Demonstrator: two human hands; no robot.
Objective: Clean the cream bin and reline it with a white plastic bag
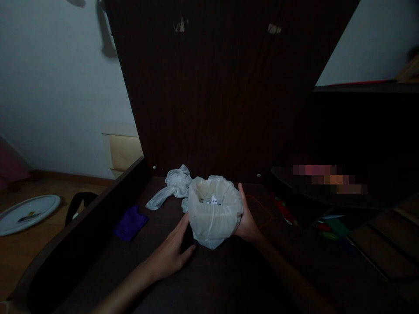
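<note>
Nearest the camera, the left forearm (126, 288) crosses the bottom of the frame to the left hand (168, 254), thumb spread, fingertips against the plastic-lined container (216, 224) at lower centre. The right hand (248, 223) supports its right side — how tightly that grip closes, I cannot tell. The step looks like steadying or settling the lined container; a next move would call for even pressure, clear of the crumpled bag (177, 184) on its left.
</note>
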